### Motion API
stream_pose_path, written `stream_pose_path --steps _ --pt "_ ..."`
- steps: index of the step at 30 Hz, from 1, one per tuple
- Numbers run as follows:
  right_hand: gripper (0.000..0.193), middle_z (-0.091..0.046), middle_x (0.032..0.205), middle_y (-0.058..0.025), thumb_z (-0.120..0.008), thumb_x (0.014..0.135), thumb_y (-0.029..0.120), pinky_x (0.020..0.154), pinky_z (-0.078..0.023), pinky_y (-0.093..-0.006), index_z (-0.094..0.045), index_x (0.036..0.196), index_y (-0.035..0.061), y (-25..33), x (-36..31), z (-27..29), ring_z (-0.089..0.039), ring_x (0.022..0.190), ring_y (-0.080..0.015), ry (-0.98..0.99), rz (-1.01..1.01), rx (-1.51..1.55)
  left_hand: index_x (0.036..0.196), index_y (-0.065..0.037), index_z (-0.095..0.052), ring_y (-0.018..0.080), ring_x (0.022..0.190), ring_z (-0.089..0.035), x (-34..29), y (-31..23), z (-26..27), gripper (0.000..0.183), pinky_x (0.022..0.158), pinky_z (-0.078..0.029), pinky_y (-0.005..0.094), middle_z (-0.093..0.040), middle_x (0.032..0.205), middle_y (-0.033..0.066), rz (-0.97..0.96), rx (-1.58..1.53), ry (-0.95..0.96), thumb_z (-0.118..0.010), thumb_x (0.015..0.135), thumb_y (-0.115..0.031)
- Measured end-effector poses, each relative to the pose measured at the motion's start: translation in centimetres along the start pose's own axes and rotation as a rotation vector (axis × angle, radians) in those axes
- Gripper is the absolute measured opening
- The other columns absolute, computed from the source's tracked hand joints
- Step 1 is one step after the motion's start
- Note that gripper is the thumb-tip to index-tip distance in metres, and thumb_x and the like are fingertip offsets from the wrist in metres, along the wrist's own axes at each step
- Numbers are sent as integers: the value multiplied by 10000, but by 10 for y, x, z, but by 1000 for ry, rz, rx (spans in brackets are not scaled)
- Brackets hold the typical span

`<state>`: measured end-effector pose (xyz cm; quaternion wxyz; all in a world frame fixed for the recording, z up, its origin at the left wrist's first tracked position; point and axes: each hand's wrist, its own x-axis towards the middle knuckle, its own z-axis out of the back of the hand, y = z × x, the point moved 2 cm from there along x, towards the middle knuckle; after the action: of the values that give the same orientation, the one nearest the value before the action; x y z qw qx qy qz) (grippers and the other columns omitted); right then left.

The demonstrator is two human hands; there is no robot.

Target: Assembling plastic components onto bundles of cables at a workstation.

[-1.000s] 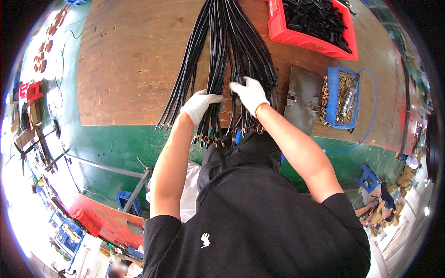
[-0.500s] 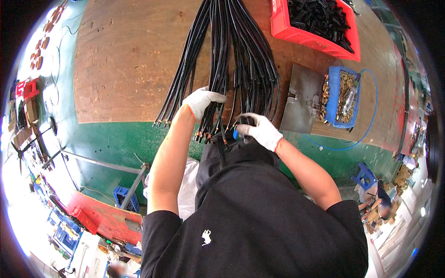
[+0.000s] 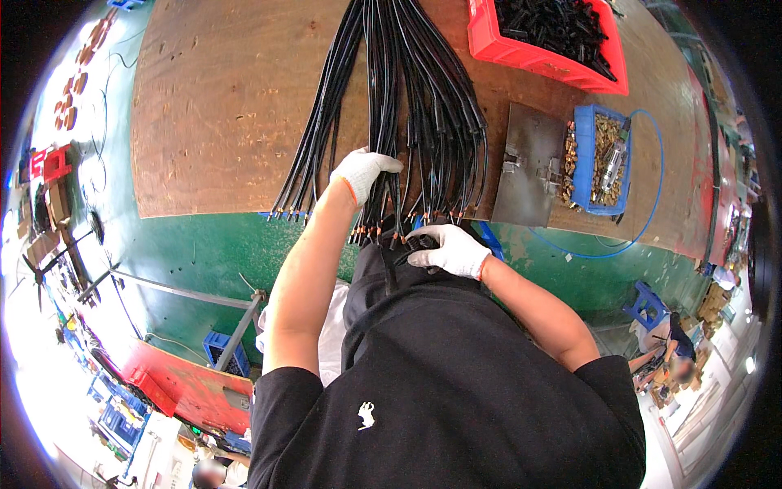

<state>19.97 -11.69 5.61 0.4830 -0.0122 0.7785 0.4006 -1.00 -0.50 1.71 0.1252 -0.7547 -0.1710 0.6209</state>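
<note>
A large fan of black cables (image 3: 391,90) lies on the wooden table, their copper-tipped ends hanging over its near edge. My left hand (image 3: 364,174), in a white knitted glove, is closed round several cables a little above their ends. Close to my lap is my right hand (image 3: 453,251), gloved too, its fingers curled over a few small black plastic pieces (image 3: 420,243) beside the cable tips. The palm side of the right hand is hidden, and the pieces' exact shape is hard to make out.
A red bin (image 3: 554,53) of black plastic parts stands at the far right of the wooden table (image 3: 220,114). Nearer are a dark metal plate (image 3: 529,167) and a blue tray (image 3: 583,159) of brass-coloured fittings, with a tool on a blue hose (image 3: 661,171). People sit in the background.
My right hand has come down toward my lap, with the black pieces still in its fingers. The left hand has shifted slightly right along with the held cables.
</note>
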Motion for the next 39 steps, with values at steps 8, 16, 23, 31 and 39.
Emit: stream_pose_path --steps 8,16,23,31,39 --pt "614 -713 970 -29 -853 901 217 686 -579 -283 -627 1431 4 7 1 -13 -643 807 -90 -26 -58 -79 1111 14 -718 241 743 -696 29 19 -2 381 691 -563 398 -749 940 129 -139 99 -162 -798 741 -32" --pt "632 -709 1082 -68 -844 914 167 724 -614 -310 -581 1449 -44 -1 1 -18 -658 852 -115 -18 -43 97 1112 23 -704 235 729 -680 34 26 -8 380 681 -563 399 -734 951 131 -162 -19 -177 -767 737 22" --pt "560 -707 1065 -63 -814 937 121 751 -628 -333 -582 1411 -64 -13 -10 -19 -676 887 -132 -32 -76 182 1112 28 -711 229 831 -684 40 30 -7 382 788 -546 368 -737 967 131 -192 -9 -164 -765 734 16" --pt "335 -722 993 -94 -804 945 124 743 -617 -329 -656 1198 -38 -12 -11 -24 -707 850 -164 8 -47 432 1135 46 -710 225 831 -679 45 35 -8 413 789 -544 370 -741 955 133 -222 34 -209 -776 731 -6" --pt "272 -706 942 -82 -789 962 155 688 -621 -348 -661 1123 -24 -15 -7 -22 -699 822 -169 -136 -43 489 1122 48 -708 209 774 -664 49 36 -1 414 739 -540 353 -732 923 130 -222 117 -243 -789 724 -32"
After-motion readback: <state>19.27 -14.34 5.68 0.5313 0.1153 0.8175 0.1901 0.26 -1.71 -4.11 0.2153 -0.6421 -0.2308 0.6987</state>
